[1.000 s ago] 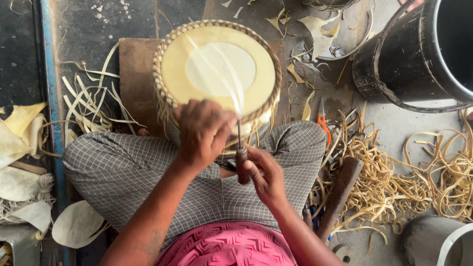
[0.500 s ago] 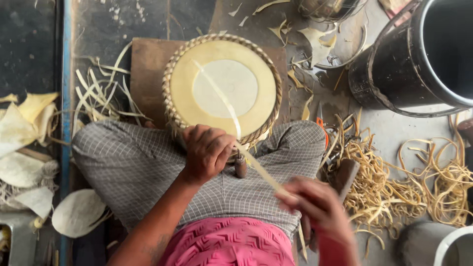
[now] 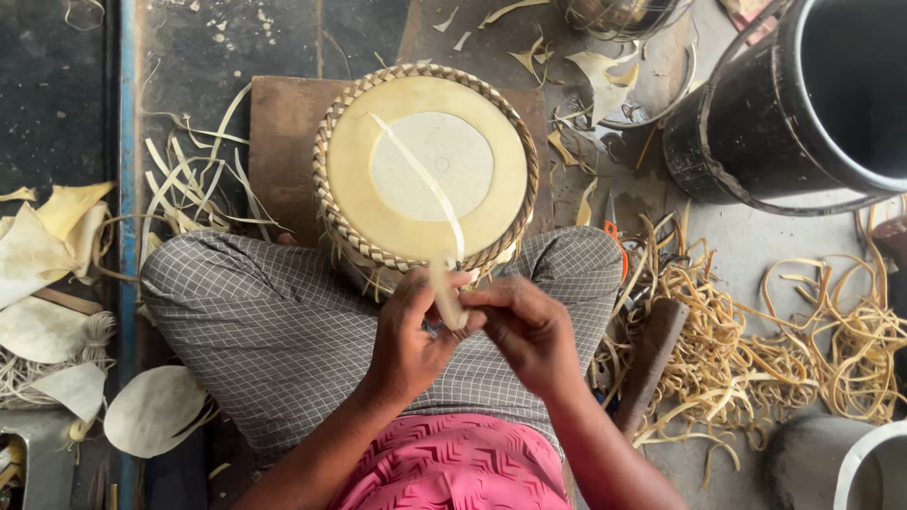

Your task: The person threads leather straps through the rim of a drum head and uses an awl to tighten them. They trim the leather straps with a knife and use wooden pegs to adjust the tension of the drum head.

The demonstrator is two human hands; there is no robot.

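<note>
L hand [image 3: 406, 335] & R hand [image 3: 529, 331] both had a closed grip on pale strip [image 3: 444, 293], just below woven basket [image 3: 425, 165] rim, strip running up across its lid.

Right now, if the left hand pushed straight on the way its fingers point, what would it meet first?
The left hand points up-frame; it would likely meet the woven basket rim just beyond the strip it pinches, though depth is unclear.

A round woven basket [image 3: 425, 170] lies bottom-up against the knees, its pale flat base facing up. A thin pale strip [image 3: 442, 283] crosses the base to its near rim.
</note>
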